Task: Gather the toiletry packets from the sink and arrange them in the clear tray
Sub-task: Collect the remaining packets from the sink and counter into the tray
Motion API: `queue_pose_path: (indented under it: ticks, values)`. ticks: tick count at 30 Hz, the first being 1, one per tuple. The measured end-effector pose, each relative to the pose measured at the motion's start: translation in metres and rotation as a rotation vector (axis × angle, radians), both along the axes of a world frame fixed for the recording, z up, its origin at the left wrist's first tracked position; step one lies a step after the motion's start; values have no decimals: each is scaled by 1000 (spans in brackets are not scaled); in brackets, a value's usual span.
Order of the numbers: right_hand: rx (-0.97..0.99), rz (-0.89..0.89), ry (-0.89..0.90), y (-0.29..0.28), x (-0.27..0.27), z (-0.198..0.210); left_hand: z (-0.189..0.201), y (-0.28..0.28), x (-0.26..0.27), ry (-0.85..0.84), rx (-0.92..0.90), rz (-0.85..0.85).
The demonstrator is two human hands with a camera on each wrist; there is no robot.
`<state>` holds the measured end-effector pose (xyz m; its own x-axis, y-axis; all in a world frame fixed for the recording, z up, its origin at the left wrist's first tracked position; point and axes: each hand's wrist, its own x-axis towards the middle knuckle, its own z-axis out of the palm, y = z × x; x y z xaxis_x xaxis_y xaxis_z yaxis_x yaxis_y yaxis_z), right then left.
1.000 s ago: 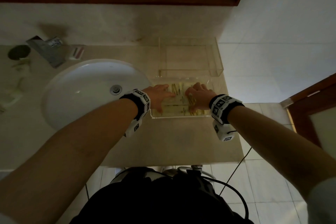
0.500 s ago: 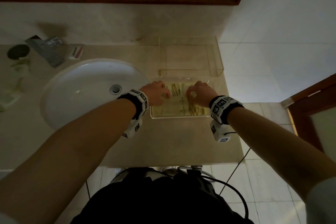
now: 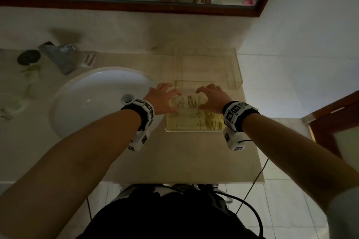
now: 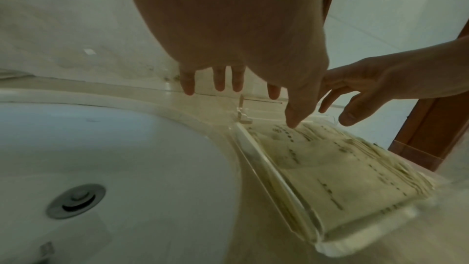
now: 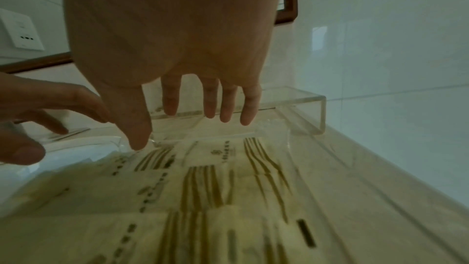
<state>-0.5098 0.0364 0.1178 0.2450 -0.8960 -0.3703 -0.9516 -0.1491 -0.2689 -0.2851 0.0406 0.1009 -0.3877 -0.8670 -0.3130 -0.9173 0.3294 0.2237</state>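
Observation:
Several cream toiletry packets (image 3: 194, 118) with dark gold stripes lie flat, overlapping, in the clear tray (image 3: 194, 130) on the counter right of the sink (image 3: 93, 103). My left hand (image 3: 165, 99) hovers over the tray's far left corner with its fingers spread and straight. My right hand (image 3: 210, 97) hovers over the far right part in the same way. Neither hand holds anything. In the left wrist view the left thumb tip (image 4: 294, 121) sits at the far edge of the packets (image 4: 342, 178). In the right wrist view the right thumb tip (image 5: 138, 144) is just above the packets (image 5: 203, 198).
The white sink basin holds no packets; its drain (image 3: 127, 99) shows. A clear acrylic stand (image 3: 233, 68) sits right behind the tray against the wall. A faucet (image 3: 58, 58) and small items lie far left. The counter ends just right of the tray, with a wooden door (image 3: 334, 122) beyond.
Both hands rose off the packets and shifted toward the tray's far end. Their fingers went from curled down on the packets to spread open. The packets stayed in the tray.

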Motion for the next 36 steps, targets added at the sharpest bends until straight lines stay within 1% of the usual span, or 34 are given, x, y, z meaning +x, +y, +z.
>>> queue_pose_path:
  ticks: [3,8,12,15,22,27,36]
  values:
    - [-2,-2,-21,-5,19,6,7,-2,15,24,1,94]
    - [-10,1,-46,-14,62,13,18,0,56,123,6,230]
    - [-15,14,-89,-20,108,15,23,5,98,157,-2,300]
    - [-4,35,-97,-21,145,17,25,9,132,158,-16,348]
    - [3,106,-123,-25,227,16,24,22,211,233,-49,455]
    - [9,159,-139,-29,287,11,23,34,270,217,-129,548]
    - [39,293,-146,-29,397,-7,7,56,377,211,-103,767]
